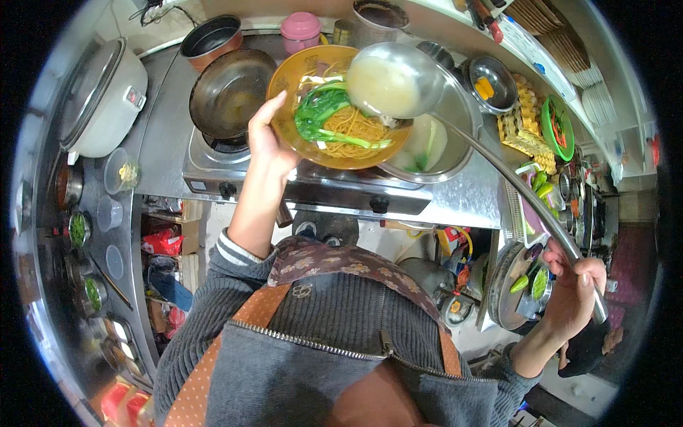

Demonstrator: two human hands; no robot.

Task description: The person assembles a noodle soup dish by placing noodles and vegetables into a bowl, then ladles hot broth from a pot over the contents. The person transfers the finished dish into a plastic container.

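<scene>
My left hand (271,136) grips the left rim of a yellow bowl (341,161), holding it up above the gas stove (309,189). Noodles (355,128) and cooked leafy greens (315,115) fill the bowl. In my right hand (579,288) is the long metal handle of a large ladle (397,80). Pale cloudy broth (384,85) lies in the ladle's cup, which overlaps the bowl's right side. Behind and below them sits a metal pot (469,144) with pale liquid and a bit of green, partly hidden by bowl and ladle.
A dark wok (232,101) rests on the left burner, with a saucepan (213,40) behind it. To the left stands a white rice cooker (109,101). A pink lidded container (300,31) is at the back. Right are a green basket (557,128) and a round chopping board (507,288). Another person (587,347) appears far right.
</scene>
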